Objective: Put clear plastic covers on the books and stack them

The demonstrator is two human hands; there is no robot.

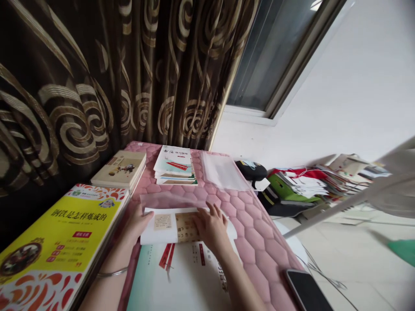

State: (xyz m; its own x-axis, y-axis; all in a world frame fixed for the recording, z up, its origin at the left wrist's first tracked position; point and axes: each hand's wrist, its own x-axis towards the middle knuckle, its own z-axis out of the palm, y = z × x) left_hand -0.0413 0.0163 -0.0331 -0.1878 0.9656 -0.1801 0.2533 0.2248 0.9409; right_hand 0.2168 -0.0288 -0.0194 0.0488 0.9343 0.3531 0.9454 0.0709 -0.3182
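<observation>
A dark curtain (155, 69) with pale swirls hangs beside a window (272, 56) and a white wall (363, 73), behind a long pink quilted surface (259, 229) lined with books. At its near end lies a large white-and-teal booklet (191, 276) with a red motif, its far part lying under a white flap (162, 237) printed with tan panels. The person's left hand (140, 222), a silvery bracelet (112, 273) on the wrist, has its grip closed on the flap's left edge, thumb on top. The right hand (212, 222) lies over the flap's right part, fingers slightly spread; whether its grip pinches the sheet cannot be told. Clear plastic (168, 199) lies just beyond. At left, a yellow book (69, 229) tops one pile, a beige book (119, 168) another. Farther off are smaller stacked booklets (175, 164) and translucent sheets (223, 170). A phone (308, 289) rests at the near right edge; bags and papers (301, 185) crowd along the wall.
</observation>
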